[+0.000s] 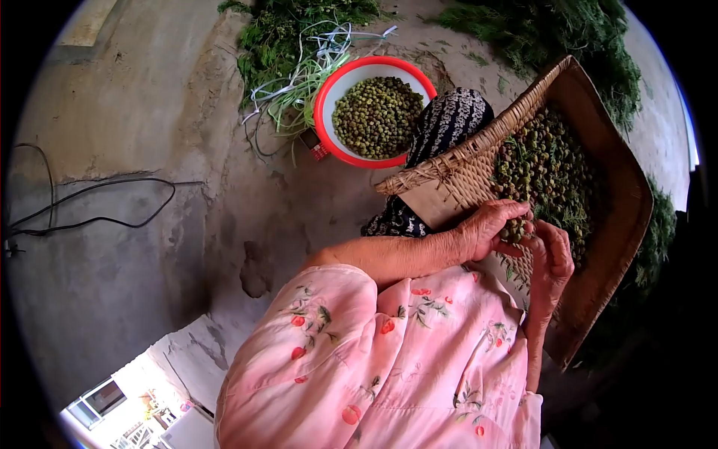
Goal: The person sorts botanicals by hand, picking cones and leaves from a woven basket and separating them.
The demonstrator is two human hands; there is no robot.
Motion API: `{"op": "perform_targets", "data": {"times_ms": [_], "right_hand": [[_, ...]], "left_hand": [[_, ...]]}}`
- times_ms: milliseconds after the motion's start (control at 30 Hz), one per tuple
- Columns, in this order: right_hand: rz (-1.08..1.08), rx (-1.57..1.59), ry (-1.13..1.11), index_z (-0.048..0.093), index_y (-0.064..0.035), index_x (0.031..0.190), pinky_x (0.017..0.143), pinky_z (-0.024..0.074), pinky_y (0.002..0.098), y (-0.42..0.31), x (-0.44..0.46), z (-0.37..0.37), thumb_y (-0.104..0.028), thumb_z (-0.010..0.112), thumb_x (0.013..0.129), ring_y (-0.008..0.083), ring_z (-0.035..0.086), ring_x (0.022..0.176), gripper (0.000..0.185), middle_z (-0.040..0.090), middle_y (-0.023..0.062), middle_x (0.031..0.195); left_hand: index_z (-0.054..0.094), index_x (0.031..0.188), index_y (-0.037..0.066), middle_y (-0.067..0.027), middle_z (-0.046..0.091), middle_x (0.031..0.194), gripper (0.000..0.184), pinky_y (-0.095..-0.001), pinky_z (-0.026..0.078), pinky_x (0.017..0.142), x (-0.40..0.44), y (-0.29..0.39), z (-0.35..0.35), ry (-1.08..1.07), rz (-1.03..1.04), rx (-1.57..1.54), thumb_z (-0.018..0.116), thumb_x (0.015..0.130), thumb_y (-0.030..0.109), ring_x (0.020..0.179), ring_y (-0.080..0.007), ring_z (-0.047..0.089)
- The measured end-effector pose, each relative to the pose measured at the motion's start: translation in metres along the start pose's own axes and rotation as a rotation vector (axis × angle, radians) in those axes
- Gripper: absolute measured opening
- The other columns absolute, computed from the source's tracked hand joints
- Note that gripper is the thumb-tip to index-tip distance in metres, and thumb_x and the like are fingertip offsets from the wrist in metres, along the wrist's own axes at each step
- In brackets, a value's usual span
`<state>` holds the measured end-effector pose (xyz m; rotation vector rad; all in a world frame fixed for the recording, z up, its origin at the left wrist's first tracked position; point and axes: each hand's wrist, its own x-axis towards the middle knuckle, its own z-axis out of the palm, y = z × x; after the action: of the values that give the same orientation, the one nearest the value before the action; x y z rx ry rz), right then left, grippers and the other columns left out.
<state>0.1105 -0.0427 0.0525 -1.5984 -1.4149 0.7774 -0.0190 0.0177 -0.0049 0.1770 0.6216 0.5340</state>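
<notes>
A woven wicker scoop basket [479, 153] tilts across the lap, holding a heap of small round green-brown cones [542, 168] mixed with leafy bits. Over its near side, my left hand [493, 224] is closed around a small bunch of these cones [514, 229], some showing between its fingers. My right hand [553, 254] curls in close beside it, fingertips bent at the same bunch. What the right fingertips grip, if anything, is hidden. Beyond the knee, a white basin with a red rim [323, 112] contains more loose cones [376, 117].
Green leafy branches [553, 34] lie on the floor at the upper right, with another pile [277, 37] at the upper left. Pale plastic straps [299, 82] tangle beside the basin. A black cable [112, 219] loops over the concrete floor at left.
</notes>
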Motion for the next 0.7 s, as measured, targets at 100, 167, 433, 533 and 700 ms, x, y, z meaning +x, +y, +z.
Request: {"op": "perform_targets", "data": {"times_ms": [100,167,433,533,700], "right_hand": [[0.008,-0.146,0.131,0.064,-0.0003,0.096,0.07,0.0459,0.0226,0.031,0.002,-0.002,0.003,0.061,0.081,0.0126,0.058,0.08,0.015,0.062,0.0059,0.09],[-0.001,-0.244,0.088,0.065,-0.0015,0.095,0.069,0.0468,0.0246,0.046,0.003,0.004,0.003,0.061,0.081,0.0157,0.06,0.079,0.016,0.062,0.007,0.09],[-0.004,-0.345,0.188,0.064,-0.0046,0.091,0.068,0.0478,0.03,0.056,-0.005,-0.008,0.003,0.059,0.079,0.0244,0.061,0.076,0.016,0.061,0.009,0.084],[0.0,-0.312,0.269,0.064,-0.0052,0.091,0.066,0.0472,0.0287,0.06,-0.006,-0.016,0.005,0.059,0.079,0.0228,0.061,0.074,0.016,0.061,0.0086,0.082],[0.055,-0.355,0.376,0.064,-0.0049,0.091,0.066,0.0478,0.0279,0.062,-0.008,-0.04,0.004,0.06,0.079,0.0209,0.062,0.074,0.016,0.061,0.0086,0.082]], "left_hand": [[0.059,0.094,0.011,-0.0021,0.063,0.084,0.025,-0.0273,0.052,0.049,-0.005,0.002,0.002,0.042,-0.091,-0.019,0.054,0.089,0.035,0.071,-0.0156,0.064],[0.059,0.094,0.011,-0.0025,0.064,0.083,0.024,-0.0265,0.051,0.047,-0.005,0.005,-0.005,0.004,-0.087,-0.028,0.055,0.089,0.034,0.07,-0.0161,0.064],[0.059,0.103,0.008,-0.0069,0.064,0.087,0.023,-0.0261,0.047,0.047,-0.021,0.022,-0.015,-0.014,-0.023,-0.173,0.056,0.088,0.025,0.072,-0.019,0.062],[0.058,0.109,0.01,-0.007,0.064,0.09,0.026,-0.0293,0.05,0.051,-0.024,0.025,-0.011,0.024,0.056,-0.11,0.055,0.089,0.026,0.072,-0.0196,0.062],[0.06,0.097,0.01,-0.0071,0.064,0.091,0.022,-0.0338,0.053,0.055,-0.018,0.023,-0.016,0.029,0.038,-0.123,0.055,0.09,0.031,0.075,-0.0214,0.063]]}}
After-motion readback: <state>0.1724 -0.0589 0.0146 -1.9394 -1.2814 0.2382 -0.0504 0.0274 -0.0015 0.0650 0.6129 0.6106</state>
